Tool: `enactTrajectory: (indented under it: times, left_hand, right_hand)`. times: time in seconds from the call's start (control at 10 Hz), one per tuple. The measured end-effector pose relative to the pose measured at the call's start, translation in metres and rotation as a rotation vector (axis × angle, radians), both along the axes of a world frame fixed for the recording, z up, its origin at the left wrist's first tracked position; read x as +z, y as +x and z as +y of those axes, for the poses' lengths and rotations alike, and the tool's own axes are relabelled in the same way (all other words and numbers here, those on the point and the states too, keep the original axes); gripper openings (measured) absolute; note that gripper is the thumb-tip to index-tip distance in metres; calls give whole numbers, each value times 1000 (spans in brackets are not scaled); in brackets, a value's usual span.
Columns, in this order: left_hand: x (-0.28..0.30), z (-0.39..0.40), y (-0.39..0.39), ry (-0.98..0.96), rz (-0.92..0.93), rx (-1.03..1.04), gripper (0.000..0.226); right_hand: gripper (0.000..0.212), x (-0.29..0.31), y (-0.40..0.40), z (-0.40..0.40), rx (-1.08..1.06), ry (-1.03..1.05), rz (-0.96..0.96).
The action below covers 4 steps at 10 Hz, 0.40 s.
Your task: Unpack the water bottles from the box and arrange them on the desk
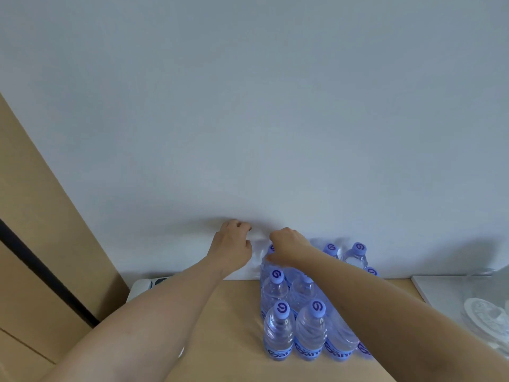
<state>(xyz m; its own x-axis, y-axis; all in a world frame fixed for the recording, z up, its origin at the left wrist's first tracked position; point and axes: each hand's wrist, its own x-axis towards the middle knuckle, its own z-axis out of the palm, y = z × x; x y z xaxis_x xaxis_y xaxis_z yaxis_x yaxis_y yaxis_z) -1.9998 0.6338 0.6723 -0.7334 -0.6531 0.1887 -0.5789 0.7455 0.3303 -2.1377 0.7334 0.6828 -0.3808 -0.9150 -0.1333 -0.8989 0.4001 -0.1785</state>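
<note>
Several clear water bottles (278,330) with lilac caps and blue labels stand upright in rows on the light wooden desk (225,326), right of centre and reaching back to the white wall. My left hand (232,245) is at the back of the desk with its fingers curled around a faintly visible clear bottle (257,255), at the left end of the back row. My right hand (289,248) is curled over the top of the neighbouring back-row bottle (271,248), and my forearm crosses above the rows. The box is out of view.
A tan wooden panel (41,216) with a black strip rises on the left. A white power strip (143,288) lies at the back left of the desk. A white board (440,288) and a clear plastic item (484,307) sit at the right.
</note>
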Motion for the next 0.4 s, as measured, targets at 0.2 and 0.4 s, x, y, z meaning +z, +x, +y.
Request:
enactTrajectory:
  times: [0.2,0.4]
  left_hand:
    - [27,10,-18,-18,-40,-12,43]
    - [66,27,-23,-86,-5,17,40]
  right_hand:
    - [47,30,-29,15,39,-70,-12]
    - [49,54,-42,32,9,-82,5]
